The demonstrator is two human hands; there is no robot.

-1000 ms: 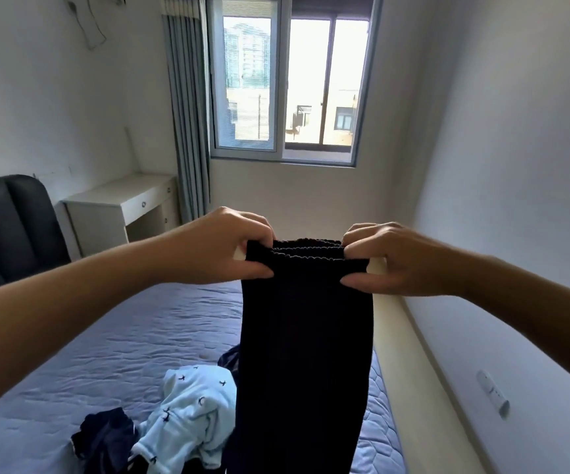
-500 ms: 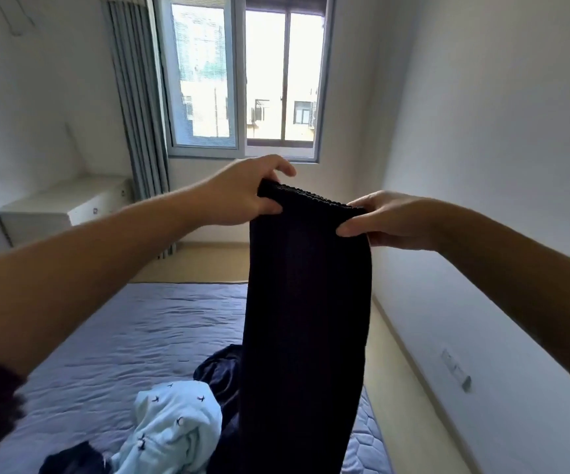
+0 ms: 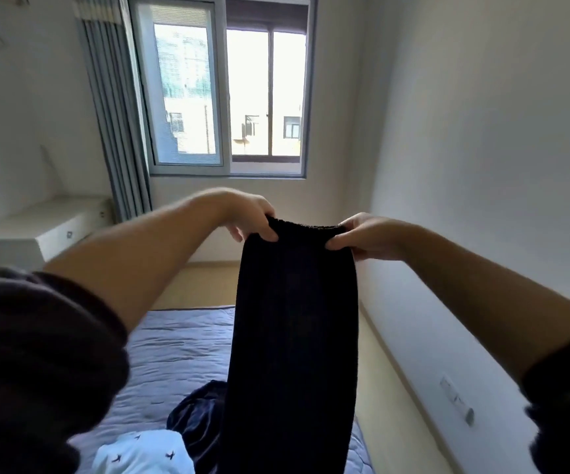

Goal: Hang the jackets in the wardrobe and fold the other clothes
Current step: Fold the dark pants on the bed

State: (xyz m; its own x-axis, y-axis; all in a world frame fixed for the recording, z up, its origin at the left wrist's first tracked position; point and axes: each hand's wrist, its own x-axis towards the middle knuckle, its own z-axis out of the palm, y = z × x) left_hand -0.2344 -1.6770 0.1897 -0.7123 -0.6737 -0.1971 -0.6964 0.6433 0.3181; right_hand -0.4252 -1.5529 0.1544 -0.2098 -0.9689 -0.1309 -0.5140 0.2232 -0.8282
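Both grips pinching: left hand [image 3: 249, 217], right hand [image 3: 369, 236] hold black garment [image 3: 293, 336] over bed [image 3: 174, 343], part-hiding dark heap [image 3: 194, 415], perhaps jacket.

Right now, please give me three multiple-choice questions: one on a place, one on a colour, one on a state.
1. Where lies the pale blue garment? A on the bed; B on the desk; C on the floor.
2. The long held garment's colour? A white; B black; C red.
3. How is it held? A both hands pinch its top; B one hand only; C untouched.
1 A: the bed's cover lies under it. 2 B: dark throughout. 3 A: left hand and right hand each pinch a top corner.
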